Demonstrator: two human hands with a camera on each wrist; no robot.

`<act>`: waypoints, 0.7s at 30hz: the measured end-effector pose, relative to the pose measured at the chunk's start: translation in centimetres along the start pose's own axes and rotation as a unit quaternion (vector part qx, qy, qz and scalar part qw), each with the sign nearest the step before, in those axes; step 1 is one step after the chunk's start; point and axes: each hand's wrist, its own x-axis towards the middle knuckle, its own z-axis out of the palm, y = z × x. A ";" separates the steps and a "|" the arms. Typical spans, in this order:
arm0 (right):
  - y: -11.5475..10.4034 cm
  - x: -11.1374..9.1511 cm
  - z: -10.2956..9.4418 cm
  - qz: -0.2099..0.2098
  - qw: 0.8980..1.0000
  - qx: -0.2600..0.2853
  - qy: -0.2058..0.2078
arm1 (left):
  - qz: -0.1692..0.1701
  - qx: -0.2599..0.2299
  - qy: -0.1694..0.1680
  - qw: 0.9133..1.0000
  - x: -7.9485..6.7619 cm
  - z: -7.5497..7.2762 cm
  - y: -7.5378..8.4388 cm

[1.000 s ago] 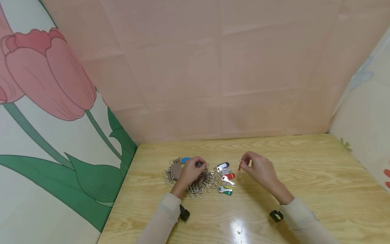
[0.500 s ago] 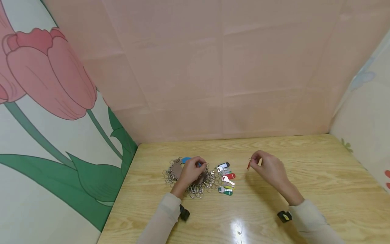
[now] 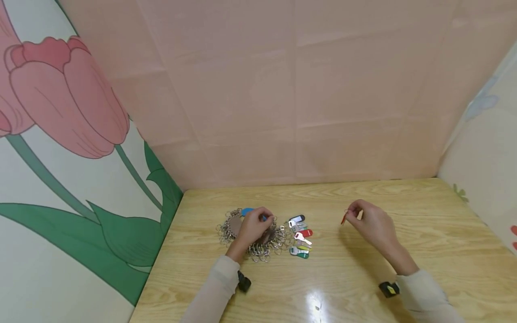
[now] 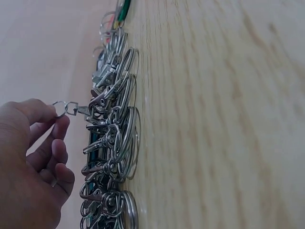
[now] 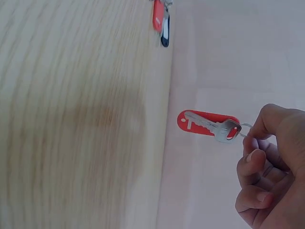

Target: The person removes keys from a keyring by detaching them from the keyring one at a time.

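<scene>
Red tag (image 5: 217, 117) and silver key (image 5: 217, 129) moved right. My right fingers (image 5: 262, 124) pinched their ring (image 5: 245, 125) just above; left fingers (image 4: 62, 128) pinched another ring (image 4: 59, 101).

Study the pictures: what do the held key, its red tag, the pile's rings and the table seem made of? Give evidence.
Key: metal, silvery, with crisply cut teeth.
Red tag: probably plastic, smooth and evenly coloured.
Rings: metal, perhaps steel, glinting.
Table: wood or wood-look laminate; grain shows, and light reflects glossily.

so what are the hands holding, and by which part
The right hand pinches a key and red tag by their thin ring; the left hand, a metal clip by its end ring.
</scene>
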 end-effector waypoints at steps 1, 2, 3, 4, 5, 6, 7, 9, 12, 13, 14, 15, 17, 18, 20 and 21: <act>0.3 -0.1 -0.1 0.003 1.000 0.000 0.000 | -0.001 0.001 0.000 1.000 0.0 0.0 0.0; 0.5 -0.1 -0.2 0.006 1.000 -0.001 0.000 | -0.002 0.002 0.000 1.000 -0.1 -0.1 0.0; 0.7 -0.2 -0.3 0.009 1.000 -0.002 0.000 | -0.003 0.002 0.001 1.000 -0.1 -0.1 0.0; 1.0 -0.2 -0.4 0.011 1.000 -0.003 0.001 | -0.004 0.002 0.001 1.000 -0.1 -0.1 0.1; 1.2 -0.3 -0.5 0.013 1.000 -0.004 0.000 | -0.005 0.003 0.001 1.000 -0.1 -0.1 0.1; 1.5 -0.3 -0.5 0.015 1.000 -0.006 0.000 | -0.007 0.005 0.002 1.000 -0.1 -0.1 0.1; 1.8 -0.4 -0.6 0.017 1.000 -0.007 -0.001 | -0.008 0.007 0.003 1.000 -0.1 -0.1 0.1; 2.3 -0.5 -0.8 0.025 1.000 -0.009 -0.003 | -0.008 0.008 0.005 1.000 -0.1 -0.1 0.1; 3.3 -0.7 -1.0 0.036 0.999 -0.010 -0.009 | -0.009 0.009 0.006 1.000 -0.1 -0.2 0.1; 3.6 -0.8 -1.1 0.040 0.999 -0.011 -0.011 | -0.009 0.008 0.006 1.000 -0.1 -0.2 0.0; 3.9 -0.8 -1.1 0.044 0.999 -0.011 -0.012 | -0.010 0.008 0.006 1.000 -0.1 -0.2 0.0; 4.1 -0.9 -1.2 0.048 0.999 -0.011 -0.014 | -0.011 0.008 0.006 1.000 -0.1 -0.2 -0.1; 4.7 -0.9 -1.2 0.056 0.998 -0.012 -0.017 | -0.012 0.008 0.007 1.000 -0.1 -0.3 -0.2; 4.9 -0.9 -1.2 0.061 0.998 -0.014 -0.017 | -0.013 0.008 0.008 1.000 -0.1 -0.3 -0.2; 5.4 -1.0 -1.2 0.069 0.997 -0.018 -0.017 | -0.017 0.010 0.009 1.000 -0.2 -0.3 -0.3; 5.6 -1.0 -1.2 0.072 0.997 -0.020 -0.018 | -0.017 0.010 0.011 1.000 -0.2 -0.3 -0.4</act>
